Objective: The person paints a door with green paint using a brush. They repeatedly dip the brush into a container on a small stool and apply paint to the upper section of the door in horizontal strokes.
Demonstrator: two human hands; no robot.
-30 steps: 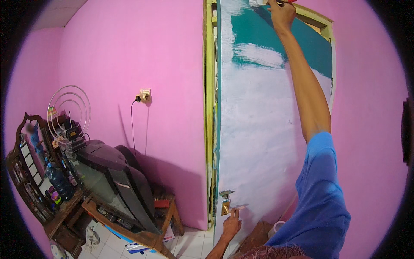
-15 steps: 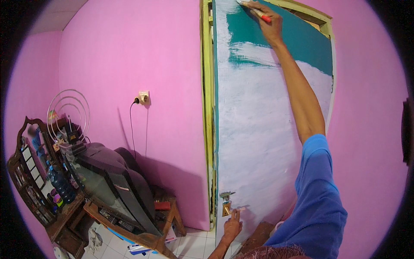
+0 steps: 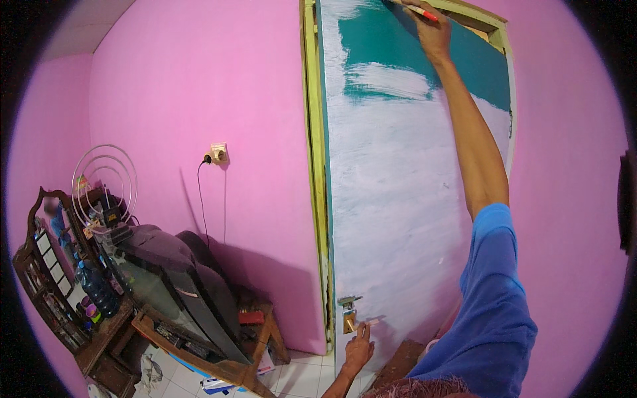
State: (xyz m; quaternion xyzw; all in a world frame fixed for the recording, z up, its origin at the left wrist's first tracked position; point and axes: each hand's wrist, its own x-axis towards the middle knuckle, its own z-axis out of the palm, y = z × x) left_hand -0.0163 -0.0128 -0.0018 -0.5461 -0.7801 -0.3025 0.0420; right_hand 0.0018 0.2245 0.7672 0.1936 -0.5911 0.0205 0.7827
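Note:
High up at the door's top edge, my right hand [image 3: 435, 38] is closed round a paintbrush [image 3: 421, 11] with a pale, red-ended handle. The bristle end reaches the upper rim of the view and is mostly cut off. The door [image 3: 398, 199] is coated in streaky whitish paint over most of its face. A dark green area [image 3: 391, 46] still shows across its upper part, with white strokes through it and along its left side. Low on the door, the fingers of my left hand [image 3: 359, 350] are curled at the lever door handle [image 3: 361, 325], below a small metal latch [image 3: 349, 301].
A yellow-green door frame [image 3: 314, 132] borders the door. Left stands a bulky television [image 3: 179, 265] on a wooden stand [image 3: 269, 331], with a ring antenna [image 3: 106, 179] above. A plugged socket [image 3: 217, 153] is on the pink wall. Further left are a mirrored dresser [image 3: 56, 265] and a blue water bottle [image 3: 96, 288].
My right hand has moved right and slightly up with the paintbrush along the door's top. More white shows at the upper left. My left hand stays at the door handle.

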